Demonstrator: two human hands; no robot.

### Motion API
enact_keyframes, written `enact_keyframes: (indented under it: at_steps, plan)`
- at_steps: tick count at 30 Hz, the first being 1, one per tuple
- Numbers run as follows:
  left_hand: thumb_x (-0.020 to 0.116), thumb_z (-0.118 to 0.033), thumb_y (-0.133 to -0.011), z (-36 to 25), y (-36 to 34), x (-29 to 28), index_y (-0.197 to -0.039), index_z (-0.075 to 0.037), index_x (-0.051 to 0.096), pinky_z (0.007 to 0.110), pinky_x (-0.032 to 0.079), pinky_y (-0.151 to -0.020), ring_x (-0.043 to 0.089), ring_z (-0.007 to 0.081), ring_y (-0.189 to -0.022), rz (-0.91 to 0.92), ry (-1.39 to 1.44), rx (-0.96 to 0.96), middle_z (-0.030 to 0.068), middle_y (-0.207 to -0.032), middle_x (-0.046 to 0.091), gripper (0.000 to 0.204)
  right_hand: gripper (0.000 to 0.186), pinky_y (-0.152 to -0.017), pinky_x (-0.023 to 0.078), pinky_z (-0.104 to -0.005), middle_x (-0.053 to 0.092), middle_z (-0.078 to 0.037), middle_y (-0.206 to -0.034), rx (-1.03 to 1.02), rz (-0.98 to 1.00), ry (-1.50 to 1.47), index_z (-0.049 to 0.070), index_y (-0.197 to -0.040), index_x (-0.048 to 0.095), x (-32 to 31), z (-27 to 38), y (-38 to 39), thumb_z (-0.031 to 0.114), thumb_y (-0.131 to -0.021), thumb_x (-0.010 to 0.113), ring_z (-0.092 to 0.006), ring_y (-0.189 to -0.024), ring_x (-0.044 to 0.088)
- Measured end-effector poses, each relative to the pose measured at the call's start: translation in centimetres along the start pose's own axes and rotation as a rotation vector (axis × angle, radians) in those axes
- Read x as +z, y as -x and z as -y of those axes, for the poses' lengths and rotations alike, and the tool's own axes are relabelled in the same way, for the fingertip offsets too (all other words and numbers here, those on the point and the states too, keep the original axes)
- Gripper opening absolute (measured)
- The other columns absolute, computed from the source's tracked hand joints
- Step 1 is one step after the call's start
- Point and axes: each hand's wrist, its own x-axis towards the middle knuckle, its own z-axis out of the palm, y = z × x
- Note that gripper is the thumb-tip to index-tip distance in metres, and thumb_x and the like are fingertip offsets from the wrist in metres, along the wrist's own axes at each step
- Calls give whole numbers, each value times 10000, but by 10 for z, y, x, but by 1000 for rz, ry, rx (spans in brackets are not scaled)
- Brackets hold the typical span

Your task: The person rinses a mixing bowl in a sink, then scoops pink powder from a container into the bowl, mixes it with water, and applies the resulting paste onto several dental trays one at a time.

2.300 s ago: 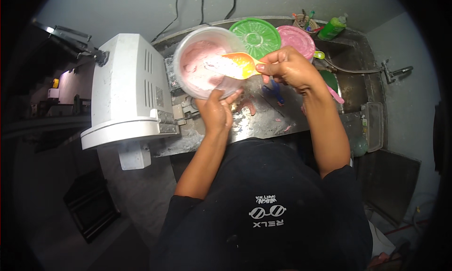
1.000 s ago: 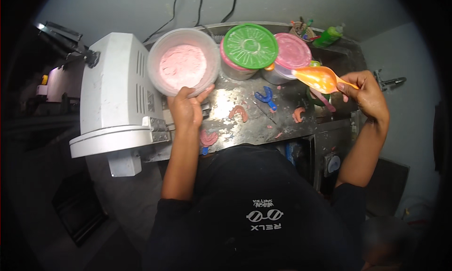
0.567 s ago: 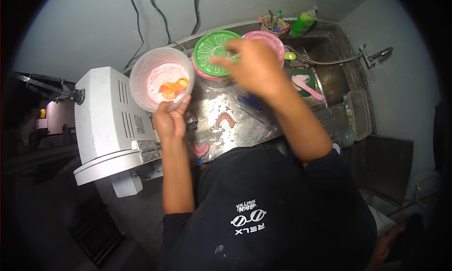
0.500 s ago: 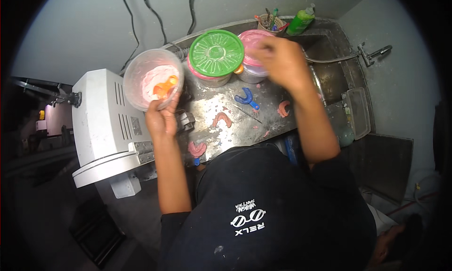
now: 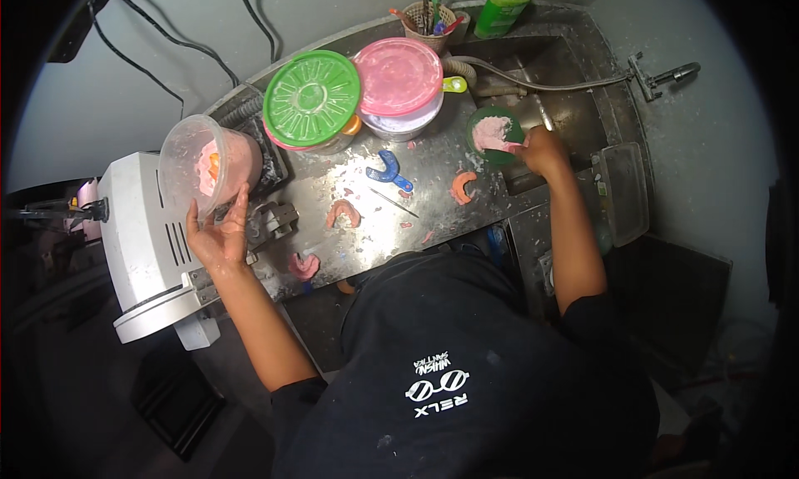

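Note:
My left hand holds a tilted translucent tub of pink powder, with an orange scoop lying inside. At the right, my right hand is closed on a pink spatula at a green bowl holding pink powder. Between my hands stand a green-lidded tub and a pink-lidded tub. On the steel counter in front of them lie a blue dental tray, a thin metal tool and horseshoe-shaped pieces, salmon, orange and dark pink.
A white machine stands at the left edge. At the back are a basket of tools and a green bottle. A steel sink with a hose and tap is at the right, beside a plastic container.
The left tub has moved left and tilted. The orange scoop, earlier in my right hand, lies in it. My right hand has moved down to the green bowl and gripped the pink spatula.

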Motion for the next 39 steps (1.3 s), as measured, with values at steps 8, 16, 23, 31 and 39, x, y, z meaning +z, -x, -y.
enact_keyframes:
  at_steps: [8, 16, 23, 31, 39]
  plan:
    - [706, -365, -829, 100, 41, 7, -1275, 18, 418, 425, 515, -736, 634, 321, -930, -91, -134, -198, 267, -1183, 546, 655, 159, -746, 497, -489, 659, -256, -836, -452, -332, -12, -26, -867, 695, -11, 10, 14, 128, -831, 697, -414, -837, 650]
    - [670, -105, -853, 357, 31, 53, -1374, 2, 314, 314, 529, -471, 677, 220, -788, 363, -1073, -462, 190, -1033, 636, 641, 165, -768, 512, -461, 663, -213, -897, -563, -255, -60, -18, -879, 669, -15, -16, -9, 141, -837, 681, -392, -881, 644]
    - [542, 23, -841, 396, 2, 71, -1291, -59, 474, 320, 540, -412, 672, 234, -632, 489, -1020, -334, 129, -989, 659, 462, 268, -730, 505, -419, 683, -163, -967, -579, -190, -307, 46, -1110, 622, -13, -35, -17, 177, -881, 676, -337, -858, 658]
    - [472, 63, -705, 291, 29, 37, -1353, -6, 421, 322, 566, -442, 654, 258, -733, 459, -735, -381, 173, -1011, 618, 654, 330, -712, 495, -286, 661, -84, -974, -408, -282, -738, 45, -1195, 584, 20, -42, -18, 203, -913, 649, -142, -794, 603]
    - [472, 22, -671, 214, 60, -21, -1325, -10, 436, 375, 573, -476, 623, 277, -716, 249, -664, -237, 177, -1019, 589, 655, 547, -960, 442, -398, 534, -174, -1172, -899, -51, -72, 36, -1197, 595, 115, 12, 38, 205, -726, 815, -345, -1149, 484]
